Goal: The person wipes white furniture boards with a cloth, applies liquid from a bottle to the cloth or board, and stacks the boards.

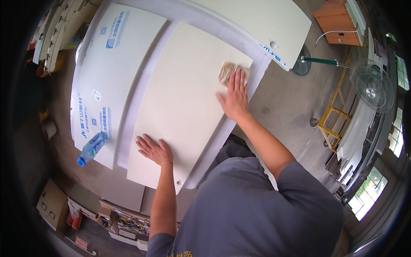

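The person's left hand (155, 150) rests flat near one end of the cream-white board (184, 85), fingers spread and gripping nothing, probably to steady it. The right hand's 4 fingers lie nearly straight and close together over a tan wiping pad (227, 73), thumb well apart; they seem to press rather than pinch, likely for even contact. The board lies flat on the pale worktable (256, 81), beside a blue-printed board (128, 55). Its face looks smooth and plain, with 1 small round hole (179, 182) near a corner.
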`<control>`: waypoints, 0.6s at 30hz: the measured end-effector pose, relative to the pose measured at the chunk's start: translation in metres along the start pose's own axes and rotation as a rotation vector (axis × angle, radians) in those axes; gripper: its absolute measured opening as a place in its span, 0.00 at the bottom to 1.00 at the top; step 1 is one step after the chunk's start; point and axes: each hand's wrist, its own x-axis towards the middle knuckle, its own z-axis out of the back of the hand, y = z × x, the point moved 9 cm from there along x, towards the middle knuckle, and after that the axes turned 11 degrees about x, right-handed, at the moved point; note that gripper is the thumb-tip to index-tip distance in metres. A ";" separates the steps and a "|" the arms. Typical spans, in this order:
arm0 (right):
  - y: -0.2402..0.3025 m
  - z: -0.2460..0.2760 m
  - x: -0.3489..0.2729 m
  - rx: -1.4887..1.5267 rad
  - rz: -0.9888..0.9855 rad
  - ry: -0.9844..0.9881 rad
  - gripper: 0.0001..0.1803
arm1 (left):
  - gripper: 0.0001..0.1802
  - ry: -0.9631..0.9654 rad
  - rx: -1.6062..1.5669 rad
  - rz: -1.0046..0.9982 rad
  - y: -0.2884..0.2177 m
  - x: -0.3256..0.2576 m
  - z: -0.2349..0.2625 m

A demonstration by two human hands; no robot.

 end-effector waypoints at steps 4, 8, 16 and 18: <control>-0.016 0.024 0.040 0.093 -0.058 -0.047 0.52 | 0.43 -0.050 -0.040 -0.030 -0.001 0.001 -0.003; -0.022 0.022 0.058 0.070 -0.150 -0.138 0.53 | 0.44 -0.081 -0.012 -0.054 0.002 -0.001 -0.007; 0.159 -0.006 0.206 0.219 0.174 -0.185 0.48 | 0.43 -0.054 -0.002 -0.073 -0.003 0.012 -0.002; 0.134 -0.008 0.182 0.230 0.177 -0.143 0.48 | 0.43 -0.042 -0.019 -0.044 0.001 0.006 -0.003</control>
